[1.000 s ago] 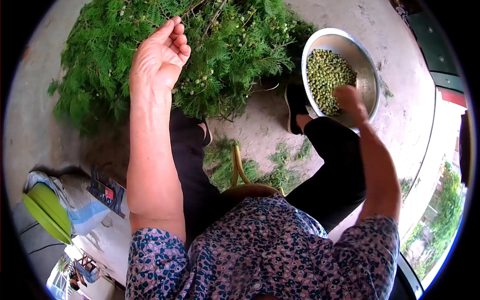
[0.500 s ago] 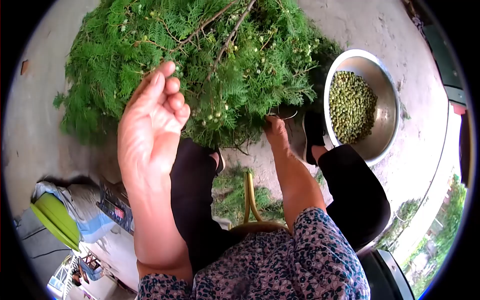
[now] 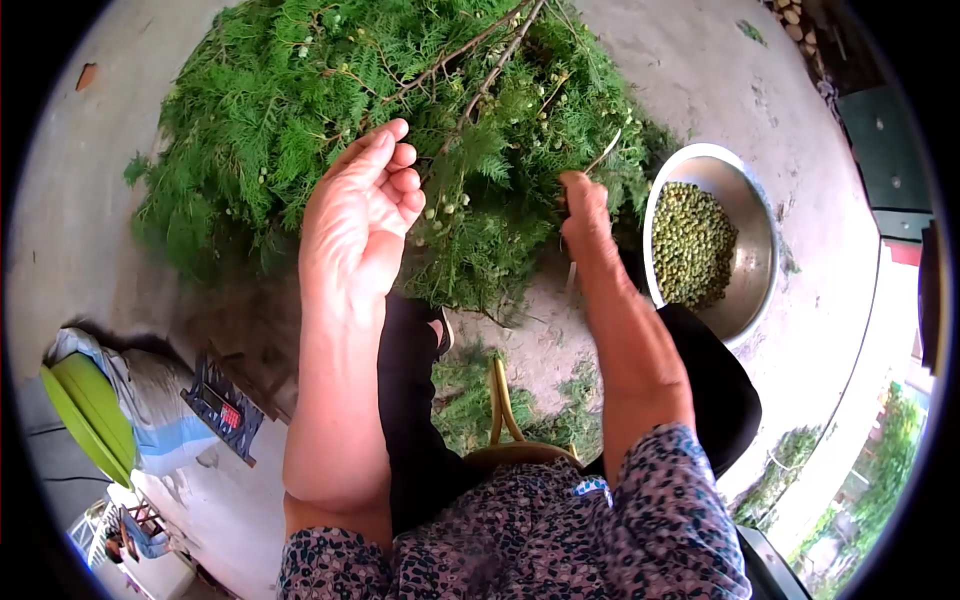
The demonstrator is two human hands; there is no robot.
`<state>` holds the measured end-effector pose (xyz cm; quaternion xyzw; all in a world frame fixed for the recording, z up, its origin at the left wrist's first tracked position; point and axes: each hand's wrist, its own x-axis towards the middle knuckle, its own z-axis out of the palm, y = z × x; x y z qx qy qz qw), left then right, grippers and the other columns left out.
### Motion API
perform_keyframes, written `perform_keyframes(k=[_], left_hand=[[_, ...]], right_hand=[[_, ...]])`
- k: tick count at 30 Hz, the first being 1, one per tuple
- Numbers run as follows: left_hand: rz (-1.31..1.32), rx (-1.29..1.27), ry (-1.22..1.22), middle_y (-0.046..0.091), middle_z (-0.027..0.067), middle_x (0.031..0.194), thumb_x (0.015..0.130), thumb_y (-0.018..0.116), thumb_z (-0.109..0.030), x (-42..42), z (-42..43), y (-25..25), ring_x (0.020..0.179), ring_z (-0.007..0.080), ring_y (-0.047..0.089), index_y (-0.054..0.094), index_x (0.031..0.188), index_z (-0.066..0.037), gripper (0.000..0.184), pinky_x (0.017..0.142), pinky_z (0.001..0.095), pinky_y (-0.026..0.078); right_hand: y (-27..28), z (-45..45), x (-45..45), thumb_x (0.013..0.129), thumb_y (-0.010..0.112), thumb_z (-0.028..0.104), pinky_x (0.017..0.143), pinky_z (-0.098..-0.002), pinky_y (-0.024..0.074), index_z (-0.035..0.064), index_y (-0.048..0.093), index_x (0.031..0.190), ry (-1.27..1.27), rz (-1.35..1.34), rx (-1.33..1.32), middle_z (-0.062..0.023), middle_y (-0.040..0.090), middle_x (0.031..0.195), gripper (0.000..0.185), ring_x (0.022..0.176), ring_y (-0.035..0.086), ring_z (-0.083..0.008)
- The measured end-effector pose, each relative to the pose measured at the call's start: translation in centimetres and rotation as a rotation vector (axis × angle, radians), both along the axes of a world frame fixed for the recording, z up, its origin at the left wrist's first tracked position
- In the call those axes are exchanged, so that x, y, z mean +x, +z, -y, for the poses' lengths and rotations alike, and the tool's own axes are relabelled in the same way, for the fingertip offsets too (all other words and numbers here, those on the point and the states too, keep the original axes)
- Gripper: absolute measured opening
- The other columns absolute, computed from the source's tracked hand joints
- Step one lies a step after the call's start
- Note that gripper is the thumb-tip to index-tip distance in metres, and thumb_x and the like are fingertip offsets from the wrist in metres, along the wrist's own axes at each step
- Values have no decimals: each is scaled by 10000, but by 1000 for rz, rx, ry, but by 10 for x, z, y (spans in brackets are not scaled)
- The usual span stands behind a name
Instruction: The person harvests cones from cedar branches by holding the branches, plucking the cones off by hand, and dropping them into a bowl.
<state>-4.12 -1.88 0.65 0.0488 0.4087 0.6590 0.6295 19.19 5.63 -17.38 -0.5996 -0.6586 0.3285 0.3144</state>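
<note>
My left hand (image 3: 362,215) is raised palm up in front of the pile of green conifer branches (image 3: 260,130). Its fingers are curled and the thumb presses toward the forefinger; what they hold, if anything, is hidden. Beside the pile's right edge, my right hand (image 3: 587,215) is closed around a thin, pale, slightly curved strip (image 3: 604,152) whose kind I cannot make out. Pale round cones (image 3: 448,208) dot the branches, and bare brown stems (image 3: 490,80) cross the top. To the right of that hand stands a metal basin (image 3: 757,285), partly filled with small green cones (image 3: 690,240).
A yellow curved bar (image 3: 500,395) rises between my knees, with green scraps around it. On the left lie a lime-green tub (image 3: 85,410), a grey sack (image 3: 150,400) and a dark crate (image 3: 222,405). A dark green cabinet (image 3: 885,150) stands at far right.
My right hand has come up from low by the branches, toward the pile's right edge, with the pale strip now pointing up. The view has shifted slightly; my left hand keeps its curled pose.
</note>
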Motion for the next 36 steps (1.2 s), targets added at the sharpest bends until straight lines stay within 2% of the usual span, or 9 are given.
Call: perform_keyframes(k=[2,6,10,12,14,21,23,28,36], left_hand=[[-34,-64,31,541,14,749,853,552,-137,-3,-3,3,618,109,467,570,979,-27,168,566,234,397],[8,-12,-2,543,18,751,854,550,-135,-6,-5,0,620,110,469,573,977,-27,165,561,236,400],[10,-42,14,544,4,757,853,554,-139,-5,-3,1,629,96,474,583,952,-38,145,569,230,412],[17,-27,21,546,2,756,852,555,-138,-10,-4,1,628,94,476,586,947,-42,138,570,229,412],[30,-17,34,558,-1,750,847,559,-134,-14,-2,2,618,90,486,590,933,-53,122,568,228,411],[93,-57,103,582,-2,697,814,600,-127,-9,-1,2,567,90,503,614,853,-58,81,509,226,402],[82,-46,107,590,15,702,812,602,-125,-6,1,4,541,97,499,616,842,-52,80,488,233,413],[-234,36,-123,595,45,674,825,580,-136,16,15,24,521,103,525,612,832,-10,130,477,233,446],[-66,417,-251,497,162,1158,806,621,-309,82,6,10,1038,228,499,402,1214,30,574,905,363,402]], right_hand=[[33,-13,12,736,572,69,556,-321,449,7,620,848,198,370,217,-191,614,775,137,723,625,-218],[124,-41,-12,742,528,18,448,-286,415,70,600,933,-195,19,-674,-92,538,683,211,528,538,-189],[115,-70,31,737,540,73,523,-309,466,69,646,845,761,335,626,-96,605,752,151,623,579,-180],[174,-65,11,736,530,74,545,-333,467,38,639,831,302,445,-316,-119,598,787,149,647,573,-202],[243,-65,-10,639,626,159,491,-297,418,-21,587,627,126,527,-303,-56,520,529,185,468,485,-160],[346,-89,55,688,571,-4,766,-286,423,52,612,923,945,718,854,-55,577,868,245,843,531,-211],[342,-90,59,713,561,-11,693,-275,453,50,613,959,936,605,1041,-46,577,863,259,792,543,-187],[318,-55,28,728,623,165,432,-278,467,-26,607,796,-14,-490,-171,-52,498,601,204,459,471,-150],[236,2,-19,754,571,120,542,-247,352,-44,590,939,-99,-1018,7,-7,478,655,248,569,408,-104]])
